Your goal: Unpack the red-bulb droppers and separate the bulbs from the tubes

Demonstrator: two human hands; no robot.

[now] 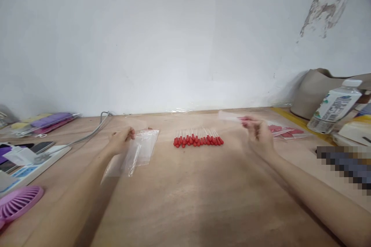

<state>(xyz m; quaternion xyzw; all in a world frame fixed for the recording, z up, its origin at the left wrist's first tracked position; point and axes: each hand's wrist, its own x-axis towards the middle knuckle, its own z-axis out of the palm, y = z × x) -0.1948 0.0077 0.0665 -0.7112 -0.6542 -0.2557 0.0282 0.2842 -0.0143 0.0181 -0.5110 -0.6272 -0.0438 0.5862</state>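
Note:
My left hand [123,139] is closed at the fingertips, pinching the top of a clear zip bag [133,160]. Right beside it lies a stack of clear zip bags [147,146] with red lines along their top edges. In my right hand [259,133] the fingers press together on a small clear bag [228,115] that shows some red near the fingertips; it is smeared by motion. Between the hands, a row of red-tipped sticks [198,139] lies on the table, red ends toward me. Flat bags with red contents [286,132] rest just beyond my right wrist.
A power strip [37,168] with a grey cable [92,134] and a pink fan [21,204] are at the left. Packed purple and yellow items [50,120] lie behind them. On the right stand a bottle [334,106] and a beige container [307,92], near the wall [174,38].

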